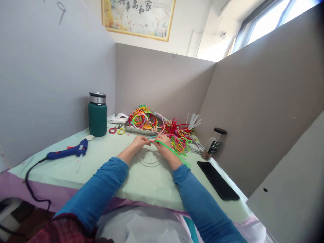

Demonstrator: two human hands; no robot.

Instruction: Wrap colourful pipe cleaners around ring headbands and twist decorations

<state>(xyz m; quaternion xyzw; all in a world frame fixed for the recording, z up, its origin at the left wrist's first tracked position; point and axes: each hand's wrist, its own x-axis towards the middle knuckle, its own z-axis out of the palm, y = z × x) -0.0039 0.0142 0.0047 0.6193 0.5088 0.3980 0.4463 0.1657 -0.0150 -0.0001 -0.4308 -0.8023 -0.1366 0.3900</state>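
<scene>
My left hand [140, 142] and my right hand [164, 144] meet above the middle of the table, fingers pinched close together. A bright green pipe cleaner [165, 146] runs from the fingertips across the back of my right hand toward the right. A small pink-red bit shows between the fingertips, too small to make out fully. Below my hands curves a thin wire hoop [150, 166]; its upper part is hidden, and I cannot tell whether it passes through my fingers. Both hands are closed.
Behind my hands lie a metal tray [140, 131] of colourful pipe-cleaner rings and a heap of pipe cleaners [178, 135]. Scissors [120, 131], a green bottle [97, 116] and a blue glue gun [69, 152] are left. A black phone [217, 180] and clear jar [214, 143] stand right.
</scene>
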